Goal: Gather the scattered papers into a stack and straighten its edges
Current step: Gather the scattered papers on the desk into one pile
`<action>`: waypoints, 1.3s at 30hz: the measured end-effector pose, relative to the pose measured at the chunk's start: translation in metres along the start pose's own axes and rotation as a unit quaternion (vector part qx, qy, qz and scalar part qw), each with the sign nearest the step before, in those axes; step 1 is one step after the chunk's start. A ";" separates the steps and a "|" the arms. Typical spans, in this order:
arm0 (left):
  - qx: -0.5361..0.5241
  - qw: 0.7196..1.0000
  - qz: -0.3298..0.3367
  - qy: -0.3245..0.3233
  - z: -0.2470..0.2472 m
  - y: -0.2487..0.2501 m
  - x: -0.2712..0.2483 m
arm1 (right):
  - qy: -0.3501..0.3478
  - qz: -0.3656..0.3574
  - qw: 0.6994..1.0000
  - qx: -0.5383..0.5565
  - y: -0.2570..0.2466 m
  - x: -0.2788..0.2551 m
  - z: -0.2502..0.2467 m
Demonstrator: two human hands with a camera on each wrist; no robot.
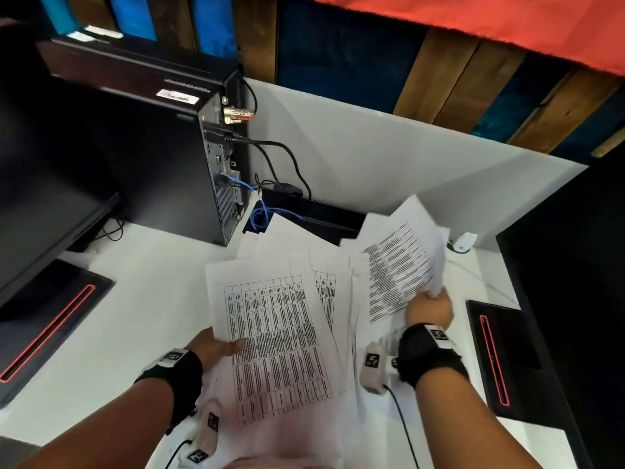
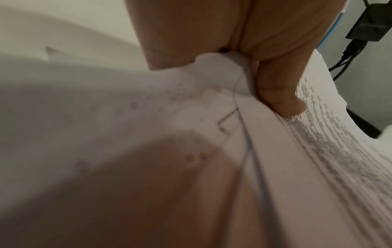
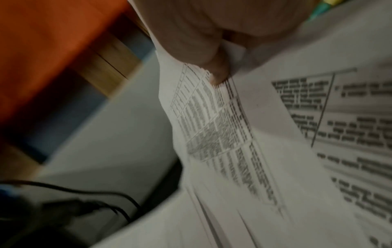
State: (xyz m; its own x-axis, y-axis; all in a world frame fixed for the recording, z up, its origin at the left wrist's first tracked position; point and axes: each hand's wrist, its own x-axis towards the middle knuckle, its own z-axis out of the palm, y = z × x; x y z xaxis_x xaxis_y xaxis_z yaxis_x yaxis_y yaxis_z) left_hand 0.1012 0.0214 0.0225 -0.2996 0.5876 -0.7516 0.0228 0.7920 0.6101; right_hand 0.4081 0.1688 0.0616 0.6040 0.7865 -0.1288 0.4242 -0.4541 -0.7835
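Note:
Several white printed sheets lie fanned out, untidy and overlapping, on the white desk (image 1: pixel 142 299). My left hand (image 1: pixel 216 345) holds the left edge of the top sheet with a printed table (image 1: pixel 277 343), thumb on top; in the left wrist view the thumb (image 2: pixel 280 94) presses on the sheets (image 2: pixel 318 142) with fingers underneath. My right hand (image 1: pixel 431 308) pinches a raised bunch of text sheets (image 1: pixel 402 262) at their lower right edge, tilted up off the desk. In the right wrist view the thumb (image 3: pixel 216 67) clamps the bunch of papers (image 3: pixel 222 134).
A black computer tower (image 1: pixel 162 157) with cables stands behind the papers at the left. A dark monitor (image 1: pixel 44 198) is at far left, another dark screen (image 1: pixel 575 265) at far right. Black pads with red lines (image 1: pixel 50 330) (image 1: pixel 500 357) flank the papers. A white partition (image 1: pixel 372 147) closes the back.

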 end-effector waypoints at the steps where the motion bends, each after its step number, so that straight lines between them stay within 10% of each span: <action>1: -0.002 1.000 -0.001 0.000 0.000 0.002 -0.003 | 0.040 -0.035 0.999 0.012 -0.012 -0.001 -0.013; 9: -0.017 0.999 0.026 -0.006 0.000 0.006 -0.016 | 0.092 -0.228 0.922 0.300 -0.095 -0.021 -0.100; 14: -0.031 0.996 0.070 -0.044 -0.005 -0.005 -0.005 | -0.054 -0.194 0.977 0.076 -0.074 -0.038 -0.071; 21: -0.042 0.994 0.049 -0.088 -0.003 0.000 -0.017 | -0.248 -0.120 0.961 -0.011 0.007 -0.081 0.019; 39: -0.003 0.999 0.035 -0.028 -0.007 -0.015 0.013 | -0.247 -0.146 0.942 -0.173 0.013 -0.045 0.005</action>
State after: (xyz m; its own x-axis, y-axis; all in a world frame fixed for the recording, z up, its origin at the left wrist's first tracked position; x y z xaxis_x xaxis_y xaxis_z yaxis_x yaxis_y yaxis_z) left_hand 0.0903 0.0159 0.0047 -0.2437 0.6496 -0.7201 0.0350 0.7479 0.6628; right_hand 0.3831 0.1295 0.0548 0.0766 0.9591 -0.2726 0.7703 -0.2305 -0.5945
